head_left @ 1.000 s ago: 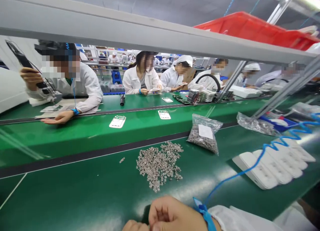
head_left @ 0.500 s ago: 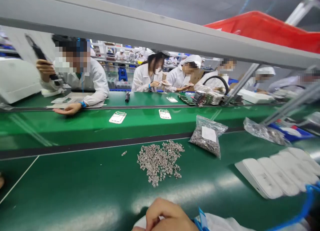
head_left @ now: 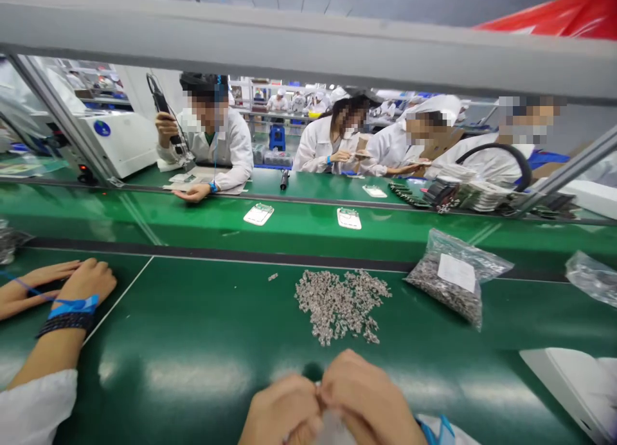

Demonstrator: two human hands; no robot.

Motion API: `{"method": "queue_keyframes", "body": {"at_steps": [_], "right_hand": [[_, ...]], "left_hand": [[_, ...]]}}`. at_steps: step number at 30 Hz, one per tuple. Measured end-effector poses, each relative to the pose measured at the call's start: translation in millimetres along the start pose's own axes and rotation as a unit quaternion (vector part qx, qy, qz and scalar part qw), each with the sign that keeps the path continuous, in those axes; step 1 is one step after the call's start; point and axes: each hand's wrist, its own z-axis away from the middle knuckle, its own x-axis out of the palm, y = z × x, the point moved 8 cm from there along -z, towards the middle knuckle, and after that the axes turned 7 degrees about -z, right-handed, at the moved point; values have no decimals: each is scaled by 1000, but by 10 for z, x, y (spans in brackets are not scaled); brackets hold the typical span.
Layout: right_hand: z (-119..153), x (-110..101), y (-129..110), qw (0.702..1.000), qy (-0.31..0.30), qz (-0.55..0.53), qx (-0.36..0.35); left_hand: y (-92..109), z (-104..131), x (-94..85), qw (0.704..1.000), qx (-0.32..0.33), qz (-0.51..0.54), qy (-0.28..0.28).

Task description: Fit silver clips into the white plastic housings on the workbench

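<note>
Whitish piece (head_left: 333, 429) sits between your two hands at the bottom edge of the view, partly hidden by your fingers and too blurred to identify. Your left hand (head_left: 284, 409) and right hand (head_left: 369, 393) meet with curled fingers, closed on it from either side. A blue wrist strap (head_left: 436, 430) circles your right wrist.

Just beyond them, on the green worktop (head_left: 202, 342), lies a heap of small metal parts (head_left: 337, 303), with one loose part (head_left: 273, 277) to its left. To the right of the heap is a clear bag (head_left: 446, 278) of similar parts; its white label (head_left: 456, 272) has print too small to read. White casings (head_left: 573, 387) stand at the lower right.

Farther back, two white panels with green boards (head_left: 259, 214) (head_left: 349, 218) lie on a brighter green strip (head_left: 212, 226). Across it, a white machine (head_left: 123, 143) bears a round blue sticker (head_left: 102, 128), its marking unreadable. At your left, a co-worker's hands (head_left: 89, 284) rest near a white line (head_left: 120, 297).
</note>
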Motion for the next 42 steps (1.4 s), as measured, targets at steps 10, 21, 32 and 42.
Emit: {"method": "queue_keyframes", "body": {"at_steps": [10,21,32,42], "right_hand": [[261,263,396,950,-161,248,103],[274,593,254,941,-210,261,41],[210,590,490,931,-257,236,110],[512,241,179,959,-191,203,55]], "left_hand": [[-629,375,178,975,-211,-62,-45],[-461,498,435,986,-129,-61,-86],[-425,508,546,976,-113,-118,-144],[-468,473,553,982,-147,-51,-107]]}}
